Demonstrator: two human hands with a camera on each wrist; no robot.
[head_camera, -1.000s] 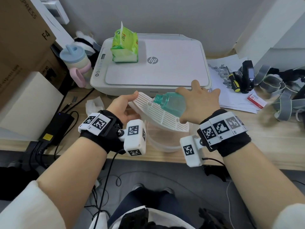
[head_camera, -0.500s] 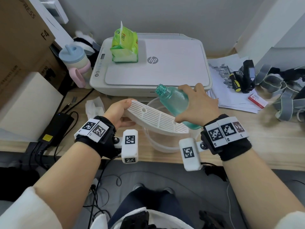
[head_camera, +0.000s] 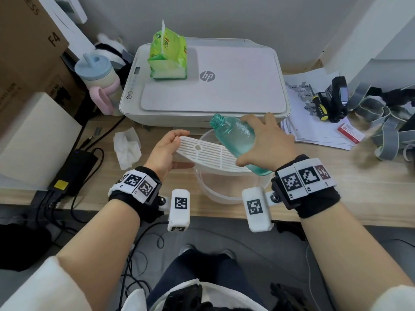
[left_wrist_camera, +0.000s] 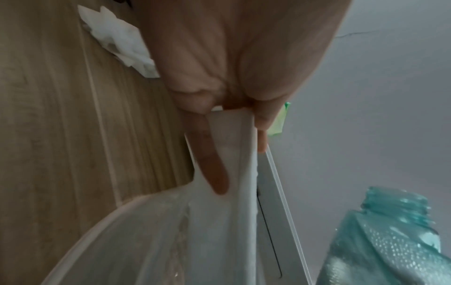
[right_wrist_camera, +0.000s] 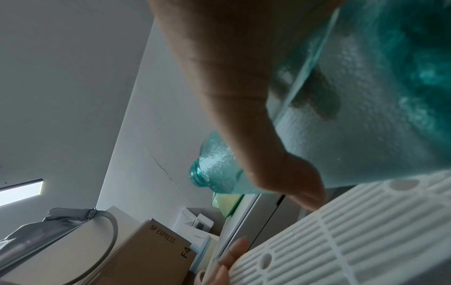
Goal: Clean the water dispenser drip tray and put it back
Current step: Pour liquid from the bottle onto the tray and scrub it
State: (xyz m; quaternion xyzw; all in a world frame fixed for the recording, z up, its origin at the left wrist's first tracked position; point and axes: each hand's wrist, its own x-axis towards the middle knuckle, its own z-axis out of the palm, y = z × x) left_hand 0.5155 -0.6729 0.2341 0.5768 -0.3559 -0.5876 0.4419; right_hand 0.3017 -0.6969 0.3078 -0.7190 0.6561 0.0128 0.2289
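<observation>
1. The left hand (head_camera: 165, 151) grasps the white slotted drip tray (head_camera: 207, 154) by its left end, thumb on the top face and fingers (left_wrist_camera: 214, 167) underneath, so nearly all of the tray juts out to the right of the grip.
2. The tray is held off the desk, roughly flat with a slight tilt, directly above a clear plastic basin (head_camera: 221, 195) that stands on the wooden desk (head_camera: 359, 189) near its front edge.
3. The right hand (head_camera: 268, 145) is wrapped around a translucent teal bottle (head_camera: 235, 135), thumb on the near side and fingers over the far side.
4. The bottle is uncapped and leans with its open neck pointing up and to the far left; its lower body crosses over the right part of the tray. Whether bottle and tray touch cannot be told.
5. In the right wrist view the tray's grille (right_wrist_camera: 366, 227) lies just below the bottle (right_wrist_camera: 366, 96), with the left hand's fingertips (right_wrist_camera: 234, 250) at its far end.
6. A crumpled tissue (head_camera: 126, 147) lies on the desk left of the left hand.
7. Beyond the hands sits a white printer (head_camera: 224, 95) with a green wipes pack (head_camera: 168, 59) on its lid.
</observation>
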